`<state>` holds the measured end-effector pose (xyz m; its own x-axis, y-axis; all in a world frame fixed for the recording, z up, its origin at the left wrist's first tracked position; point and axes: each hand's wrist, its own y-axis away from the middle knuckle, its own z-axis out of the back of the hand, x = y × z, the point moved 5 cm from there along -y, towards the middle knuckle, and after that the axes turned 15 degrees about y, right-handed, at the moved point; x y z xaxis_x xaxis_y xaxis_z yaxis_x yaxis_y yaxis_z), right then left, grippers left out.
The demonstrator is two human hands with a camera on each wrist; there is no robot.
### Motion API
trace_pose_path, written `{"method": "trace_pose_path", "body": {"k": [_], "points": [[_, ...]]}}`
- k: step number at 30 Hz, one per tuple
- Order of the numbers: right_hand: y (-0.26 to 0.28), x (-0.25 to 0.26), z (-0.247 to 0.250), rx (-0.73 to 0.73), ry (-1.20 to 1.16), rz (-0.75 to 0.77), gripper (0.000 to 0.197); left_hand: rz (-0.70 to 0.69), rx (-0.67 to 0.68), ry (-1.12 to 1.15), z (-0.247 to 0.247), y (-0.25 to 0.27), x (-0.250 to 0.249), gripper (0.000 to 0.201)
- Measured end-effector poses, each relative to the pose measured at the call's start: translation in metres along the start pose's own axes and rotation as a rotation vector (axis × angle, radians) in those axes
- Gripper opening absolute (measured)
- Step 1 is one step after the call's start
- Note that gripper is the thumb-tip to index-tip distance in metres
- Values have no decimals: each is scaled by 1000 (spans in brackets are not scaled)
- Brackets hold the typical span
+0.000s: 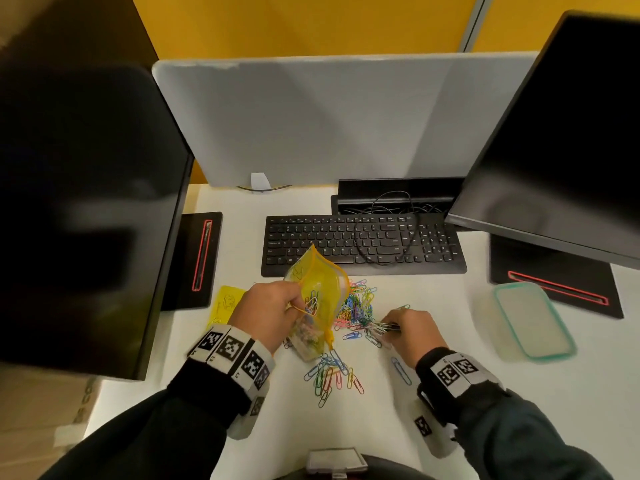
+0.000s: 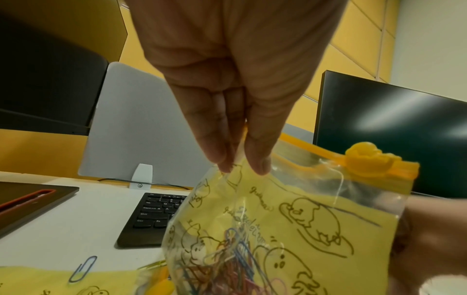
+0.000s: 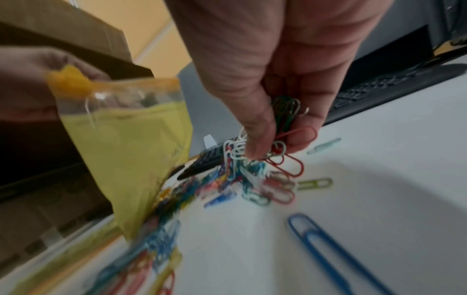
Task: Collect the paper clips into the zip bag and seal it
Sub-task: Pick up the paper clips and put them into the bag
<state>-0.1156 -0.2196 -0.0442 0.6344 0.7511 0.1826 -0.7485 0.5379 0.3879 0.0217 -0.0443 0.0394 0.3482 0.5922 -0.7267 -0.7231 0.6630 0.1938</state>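
My left hand (image 1: 273,311) pinches the rim of a yellow zip bag (image 1: 322,296) and holds it up with its mouth open; several paper clips lie inside. In the left wrist view my left hand's fingertips (image 2: 222,161) pinch the bag (image 2: 290,229) near its orange slider (image 2: 366,161). My right hand (image 1: 408,332) grips a bunch of coloured paper clips (image 3: 285,123) just above the pile of paper clips (image 1: 358,308) on the white desk (image 1: 450,403). More loose clips (image 1: 329,375) lie nearer me. A blue clip (image 3: 323,239) lies apart.
A black keyboard (image 1: 363,244) sits behind the pile. Dark monitors (image 1: 79,209) stand left and right (image 1: 568,133). A clear container with a teal rim (image 1: 530,320) lies at the right. A second yellow bag (image 1: 225,303) lies flat at the left.
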Motion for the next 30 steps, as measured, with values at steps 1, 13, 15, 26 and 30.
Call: {"method": "trace_pose_path", "body": {"k": [1,13,15,26,30], "points": [[4,-1,6,-20,-25,4,22,-2,6,-8,-1,0,-1,12],[28,74,94,-225,221,335,24,-78,111,-107,-14,-6,-23,15],[26,96,92,-202,321,407,27,-106,115,-108,-17,-5,-28,14],[23,-5,17,77,30,-7,107,-88,40,-33,-1,-2,-13,13],[33,-8,-25,203,134,-1,136,-78,17,-2,3,-7,-10,15]]}}
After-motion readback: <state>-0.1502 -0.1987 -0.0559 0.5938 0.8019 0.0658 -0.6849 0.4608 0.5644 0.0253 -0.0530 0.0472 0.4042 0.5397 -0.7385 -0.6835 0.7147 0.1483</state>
